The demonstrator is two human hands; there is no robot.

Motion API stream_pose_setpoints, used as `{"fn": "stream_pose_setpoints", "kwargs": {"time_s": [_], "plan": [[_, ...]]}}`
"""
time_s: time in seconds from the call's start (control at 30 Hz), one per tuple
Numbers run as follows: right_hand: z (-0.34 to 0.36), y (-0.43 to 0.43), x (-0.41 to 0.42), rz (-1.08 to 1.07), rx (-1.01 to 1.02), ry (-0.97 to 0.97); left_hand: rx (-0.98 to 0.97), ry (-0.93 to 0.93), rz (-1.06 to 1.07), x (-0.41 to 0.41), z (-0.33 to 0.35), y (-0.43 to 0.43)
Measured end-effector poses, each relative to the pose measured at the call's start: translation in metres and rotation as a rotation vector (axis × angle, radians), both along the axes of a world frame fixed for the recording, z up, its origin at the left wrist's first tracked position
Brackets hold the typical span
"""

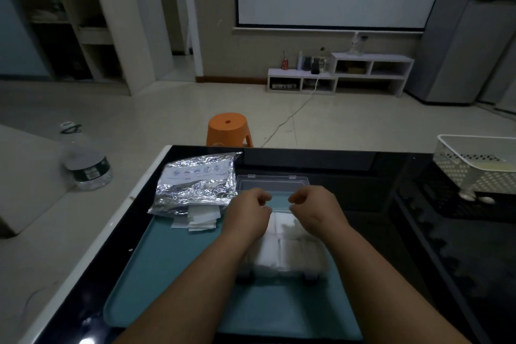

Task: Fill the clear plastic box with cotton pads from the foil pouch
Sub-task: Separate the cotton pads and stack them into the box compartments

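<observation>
Dim room, black table (363, 204), teal tray (167, 260). Clear plastic box (282, 248) at tray centre, packed with cotton pads (276, 257), lid (272, 186) open at 12 o'clock. Left hand (247, 211), right hand (312, 208) both loosely curled at lid's near edge; pinch unclear. Foil pouch (195, 184) at 10 o'clock, nearer left hand.

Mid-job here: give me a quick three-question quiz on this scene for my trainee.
1. True or false: the clear plastic box already holds white cotton pads.
2. On which side of the box does the foil pouch lie? A) the person's left B) the person's right C) on top of it
3. Fill in: loose pads spill from the pouch's mouth onto the ____ tray.

Key: 1 true; 2 A; 3 teal. Both the left hand and right hand hover over the box's far edge, at its open lid.
</observation>
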State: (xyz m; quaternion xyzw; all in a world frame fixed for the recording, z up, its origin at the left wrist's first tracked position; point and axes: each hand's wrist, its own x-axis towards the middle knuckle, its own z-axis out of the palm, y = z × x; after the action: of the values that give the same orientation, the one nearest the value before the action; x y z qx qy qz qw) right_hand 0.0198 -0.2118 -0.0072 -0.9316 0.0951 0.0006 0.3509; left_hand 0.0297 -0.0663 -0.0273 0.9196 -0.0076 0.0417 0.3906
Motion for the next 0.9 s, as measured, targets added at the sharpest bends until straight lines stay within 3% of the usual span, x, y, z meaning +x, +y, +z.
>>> {"fn": "stream_pose_setpoints", "kwargs": {"time_s": [0.57,0.77,0.9], "plan": [[-0.009,0.094,0.009,0.249,0.011,-0.019,0.059,-0.016,0.127,0.000,0.001,0.119],[-0.019,0.106,0.018,0.304,-0.158,0.042,0.208,0.030,0.178,0.005,-0.007,0.155],[-0.021,0.111,0.018,0.304,-0.245,0.081,0.029,0.162,0.275,0.010,-0.014,0.182]]}}
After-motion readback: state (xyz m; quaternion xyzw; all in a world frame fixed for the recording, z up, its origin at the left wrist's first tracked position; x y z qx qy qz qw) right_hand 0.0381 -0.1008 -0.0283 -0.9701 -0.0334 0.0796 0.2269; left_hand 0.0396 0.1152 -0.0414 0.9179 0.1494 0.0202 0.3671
